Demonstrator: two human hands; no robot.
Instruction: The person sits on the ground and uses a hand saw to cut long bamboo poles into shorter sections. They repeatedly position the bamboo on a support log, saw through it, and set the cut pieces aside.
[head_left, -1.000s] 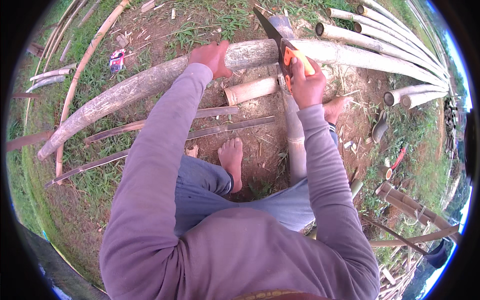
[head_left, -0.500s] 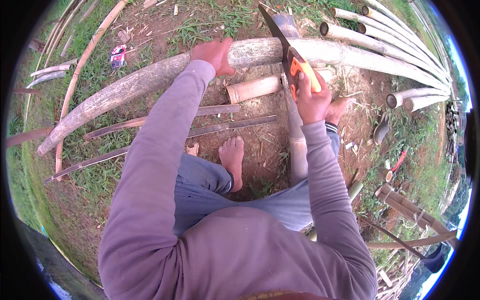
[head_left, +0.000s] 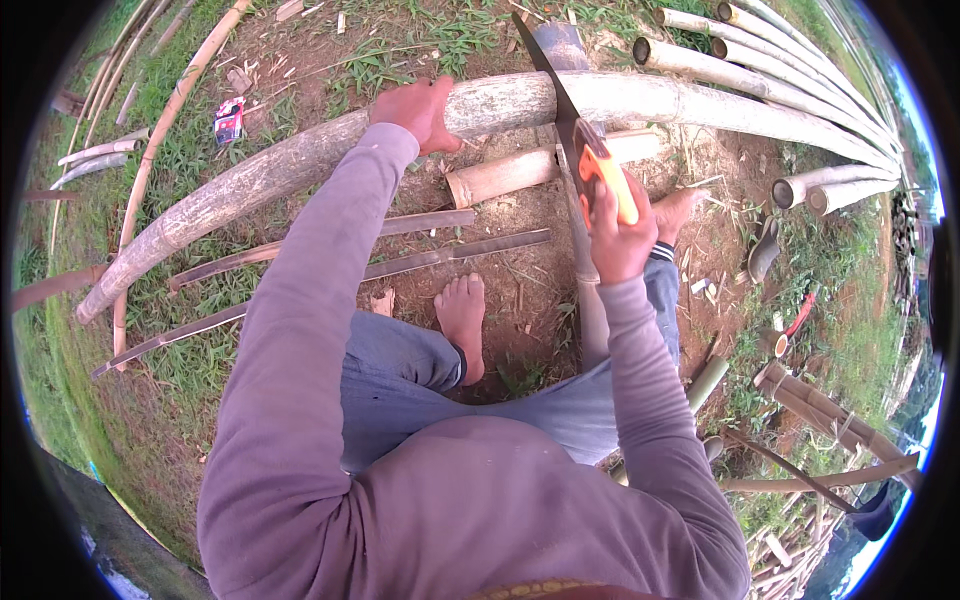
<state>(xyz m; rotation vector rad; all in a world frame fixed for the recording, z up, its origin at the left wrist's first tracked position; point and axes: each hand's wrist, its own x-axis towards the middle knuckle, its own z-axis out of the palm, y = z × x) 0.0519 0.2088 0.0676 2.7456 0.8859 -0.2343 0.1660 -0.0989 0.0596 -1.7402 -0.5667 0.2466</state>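
Note:
A long, thick, pale bamboo pole (head_left: pixel 270 175) lies across in front of me. My left hand (head_left: pixel 416 112) is closed over it left of the middle, fingers on the far side and thumb on the near side. In my right hand (head_left: pixel 622 225) is the orange handle of a handsaw (head_left: pixel 561 100). Its dark blade crosses the pole at a slant, with the tip beyond the far side. How deep the teeth sit in the pole cannot be made out. Under the pole runs another bamboo length (head_left: pixel 590 300), pointing toward me.
A short cut bamboo piece (head_left: pixel 505 178) lies just behind my feet's line, with split strips (head_left: pixel 460 247) at the left. Several bamboo poles (head_left: pixel 760 85) are stacked at the far right. A dark sandal (head_left: pixel 764 250) and a red-handled tool (head_left: pixel 801 314) lie at the right.
My right hand and the saw have drawn back toward me and slightly left along the cut. My left hand keeps its grip on the pole.

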